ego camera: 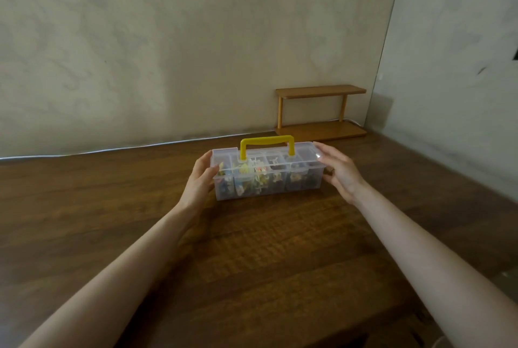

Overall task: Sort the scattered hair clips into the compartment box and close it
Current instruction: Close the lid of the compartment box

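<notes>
Box (302,183) sits mid-table (252,263), lid down, yellow handle (267,140) upright, clips (262,179) showing through its clear walls. Left hand (200,179) clasps the left end, thumb on the front, fingers behind. Right hand (340,171) is at the right end, fingers straight and spread, tips touching the lid corner. Shelf (321,112) stands by the wall.

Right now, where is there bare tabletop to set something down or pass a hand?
The table is bare on the near side of the compartment box, and left of the left hand out to the cable at the back edge. Right of the right hand is bare. Crowded: both box ends, and the back right by the wooden shelf.
</notes>
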Motion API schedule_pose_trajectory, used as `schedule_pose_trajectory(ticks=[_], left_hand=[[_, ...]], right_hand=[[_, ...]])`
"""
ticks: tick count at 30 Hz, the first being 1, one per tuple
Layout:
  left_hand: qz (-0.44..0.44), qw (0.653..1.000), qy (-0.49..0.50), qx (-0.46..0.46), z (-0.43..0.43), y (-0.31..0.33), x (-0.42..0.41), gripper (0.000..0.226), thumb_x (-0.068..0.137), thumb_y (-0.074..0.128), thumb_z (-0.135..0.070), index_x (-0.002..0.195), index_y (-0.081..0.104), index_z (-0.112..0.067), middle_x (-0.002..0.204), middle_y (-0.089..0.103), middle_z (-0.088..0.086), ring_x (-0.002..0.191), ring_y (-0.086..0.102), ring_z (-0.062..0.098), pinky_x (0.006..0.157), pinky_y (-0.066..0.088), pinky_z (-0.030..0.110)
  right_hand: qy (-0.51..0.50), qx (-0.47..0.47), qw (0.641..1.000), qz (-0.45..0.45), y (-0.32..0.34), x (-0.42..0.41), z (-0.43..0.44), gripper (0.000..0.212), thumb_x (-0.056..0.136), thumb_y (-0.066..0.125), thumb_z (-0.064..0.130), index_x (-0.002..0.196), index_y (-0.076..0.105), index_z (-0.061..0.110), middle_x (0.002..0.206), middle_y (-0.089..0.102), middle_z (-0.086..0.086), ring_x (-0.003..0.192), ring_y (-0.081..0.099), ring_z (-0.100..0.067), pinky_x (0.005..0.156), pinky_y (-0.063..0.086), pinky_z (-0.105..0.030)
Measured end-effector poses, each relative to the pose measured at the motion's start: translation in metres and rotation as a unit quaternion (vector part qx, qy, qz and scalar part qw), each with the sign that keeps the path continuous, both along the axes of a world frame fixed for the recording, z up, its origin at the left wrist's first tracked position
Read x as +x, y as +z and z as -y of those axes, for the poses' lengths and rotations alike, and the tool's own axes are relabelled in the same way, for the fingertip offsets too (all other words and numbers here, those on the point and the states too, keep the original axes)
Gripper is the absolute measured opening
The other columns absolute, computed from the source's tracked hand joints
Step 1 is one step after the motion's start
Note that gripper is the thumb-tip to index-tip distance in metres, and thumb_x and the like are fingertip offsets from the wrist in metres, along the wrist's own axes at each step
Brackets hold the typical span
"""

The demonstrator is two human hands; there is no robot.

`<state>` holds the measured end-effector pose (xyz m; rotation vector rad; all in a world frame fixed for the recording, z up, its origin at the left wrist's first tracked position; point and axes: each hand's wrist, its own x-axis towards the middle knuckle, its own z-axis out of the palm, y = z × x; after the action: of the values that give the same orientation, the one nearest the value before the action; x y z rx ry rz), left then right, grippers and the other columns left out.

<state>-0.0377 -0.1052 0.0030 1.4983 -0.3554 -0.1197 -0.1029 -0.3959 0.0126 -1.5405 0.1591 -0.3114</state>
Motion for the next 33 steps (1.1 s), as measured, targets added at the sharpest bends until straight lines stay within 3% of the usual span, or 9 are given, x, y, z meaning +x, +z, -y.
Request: schedule_pose_trajectory(ticks=[5, 9, 13, 16, 18, 22, 33], left_hand=[[0.041, 0.998, 0.007, 0.045, 0.004, 0.001, -0.001, 0.037, 0.097, 0.038, -0.029, 0.134, 0.035, -0.03, 0.14, 0.037, 0.001, 0.117, 0.048, 0.018, 0.09, 0.047, 0.034], [0.04, 0.996, 0.016, 0.081, 0.006, -0.001, 0.001, 0.031, 0.098, 0.033, -0.035, 0.127, 0.043, -0.03, 0.146, 0.029, 0.004, 0.122, 0.042, 0.02, 0.085, 0.042, 0.028], [0.047, 0.992, 0.031, 0.114, 0.007, 0.001, 0.001, 0.029, 0.098, 0.034, -0.037, 0.124, 0.044, -0.029, 0.145, 0.029, 0.008, 0.123, 0.041, 0.023, 0.089, 0.042, 0.033], [0.074, 0.981, 0.035, 0.177, 0.01, 0.001, -0.002, 0.061, 0.079, 0.058, -0.056, 0.129, 0.038, -0.027, 0.143, 0.028, 0.004, 0.122, 0.042, 0.024, 0.097, 0.043, 0.042], [0.117, 0.965, 0.072, 0.223, 0.013, 0.001, -0.006, 0.077, 0.067, 0.071, -0.051, 0.13, 0.037, -0.024, 0.141, 0.033, 0.003, 0.121, 0.044, 0.022, 0.097, 0.045, 0.039], [0.182, 0.934, 0.158, 0.263, 0.019, -0.003, -0.008, 0.071, 0.069, 0.076, -0.036, 0.128, 0.041, -0.022, 0.138, 0.042, 0.004, 0.122, 0.045, 0.019, 0.092, 0.045, 0.033], [0.185, 0.923, 0.211, 0.263, 0.025, -0.006, -0.011, 0.067, 0.068, 0.077, -0.037, 0.125, 0.045, -0.022, 0.134, 0.048, 0.003, 0.12, 0.047, 0.019, 0.092, 0.044, 0.035]], right_hand=[[-0.008, 0.0, 1.0, 0.001, 0.001, -0.001, -0.003, 0.03, 0.095, 0.048, 0.016, 0.119, 0.061, 0.026, 0.129, 0.051, 0.002, 0.118, 0.046, -0.018, 0.085, 0.044, -0.032], [-0.013, -0.014, 1.0, -0.009, 0.001, -0.001, -0.003, 0.024, 0.095, 0.048, 0.016, 0.104, 0.068, 0.026, 0.13, 0.05, -0.001, 0.12, 0.047, -0.022, 0.102, 0.041, -0.046], [-0.004, -0.042, 0.999, -0.02, 0.003, -0.004, -0.003, 0.019, 0.092, 0.055, 0.025, 0.105, 0.067, 0.031, 0.132, 0.049, -0.001, 0.123, 0.045, -0.023, 0.103, 0.04, -0.05], [0.005, -0.139, 0.99, -0.026, 0.0, -0.009, -0.006, 0.046, 0.072, 0.072, 0.039, 0.115, 0.056, 0.033, 0.135, 0.043, 0.001, 0.123, 0.043, -0.022, 0.1, 0.044, -0.048], [0.008, -0.184, 0.983, -0.018, -0.001, -0.011, -0.01, 0.061, 0.064, 0.076, 0.038, 0.119, 0.049, 0.033, 0.131, 0.041, 0.003, 0.122, 0.043, -0.021, 0.101, 0.043, -0.046], [-0.051, -0.257, 0.965, 0.004, -0.004, -0.01, -0.015, 0.058, 0.074, 0.077, 0.026, 0.123, 0.046, 0.023, 0.135, 0.043, -0.001, 0.117, 0.042, -0.014, 0.096, 0.044, -0.035], [-0.142, -0.31, 0.939, 0.044, -0.006, -0.005, -0.022, 0.046, 0.072, 0.079, 0.019, 0.111, 0.055, 0.018, 0.13, 0.053, -0.004, 0.122, 0.047, -0.021, 0.086, 0.046, -0.025]])
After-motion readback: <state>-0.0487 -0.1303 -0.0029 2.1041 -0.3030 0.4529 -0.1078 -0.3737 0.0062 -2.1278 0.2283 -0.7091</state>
